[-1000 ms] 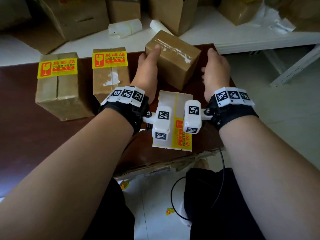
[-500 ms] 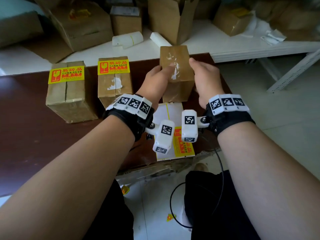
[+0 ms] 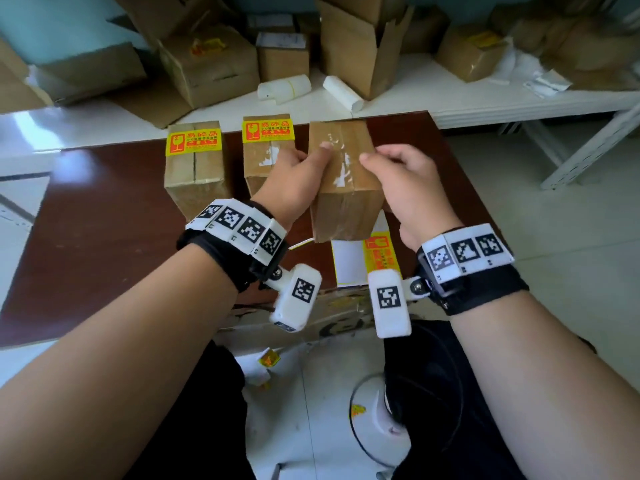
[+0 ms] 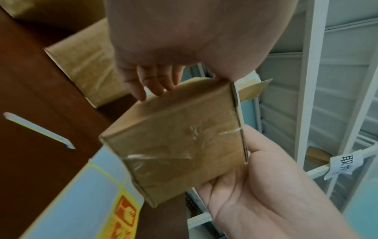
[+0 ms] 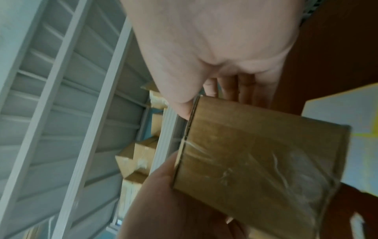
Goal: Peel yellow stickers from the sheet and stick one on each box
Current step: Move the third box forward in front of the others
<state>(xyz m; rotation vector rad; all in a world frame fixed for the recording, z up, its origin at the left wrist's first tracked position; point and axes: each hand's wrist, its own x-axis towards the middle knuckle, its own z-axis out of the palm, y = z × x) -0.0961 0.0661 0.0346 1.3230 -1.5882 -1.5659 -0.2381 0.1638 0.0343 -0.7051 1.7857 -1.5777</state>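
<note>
Head view: left hand (image 3: 294,178) and right hand (image 3: 408,188) both grasp the bare box (image 3: 343,181), lifted above the sticker sheet (image 3: 349,265) at the desk's (image 3: 104,237) near edge

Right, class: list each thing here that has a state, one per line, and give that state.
Left box: stickered, standing on the table.
Middle box: stickered, standing on the table.
Third box: taped shut, no sticker showing, held by both hands.
Sticker sheet: flat on the table, partly peeled.
Left hand: gripping the third box.
Right hand: gripping the third box.
</note>
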